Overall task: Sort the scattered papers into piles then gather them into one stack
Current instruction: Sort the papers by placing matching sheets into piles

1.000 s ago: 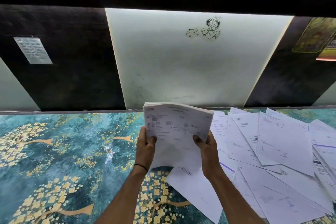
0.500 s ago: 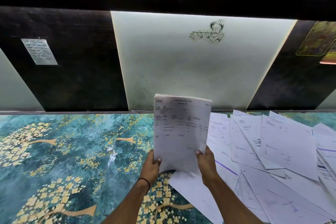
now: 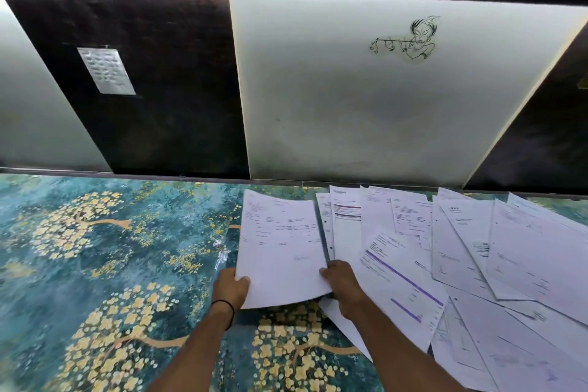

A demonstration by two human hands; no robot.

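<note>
L hand (image 3: 229, 288) + R hand (image 3: 342, 285) closed on near corners of paper stack (image 3: 280, 248), low over floral cloth (image 3: 111, 264) | loose sheets (image 3: 477, 264) crowd right, one under R wrist | wall panel (image 3: 366, 99) behind

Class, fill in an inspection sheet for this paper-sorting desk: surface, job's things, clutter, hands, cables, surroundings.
Surface: teal tabletop with a yellow blossom pattern, bare on the left.
Job's things: held stack of papers, lying low over the table; scattered papers overlapping on the right.
Clutter: nothing seen.
Hands: left hand grips the stack's lower left corner; right hand grips its lower right edge; black band on the left wrist.
Cables: nothing seen.
Surroundings: white wall panel with a line drawing; dark panel bearing a small notice.
</note>
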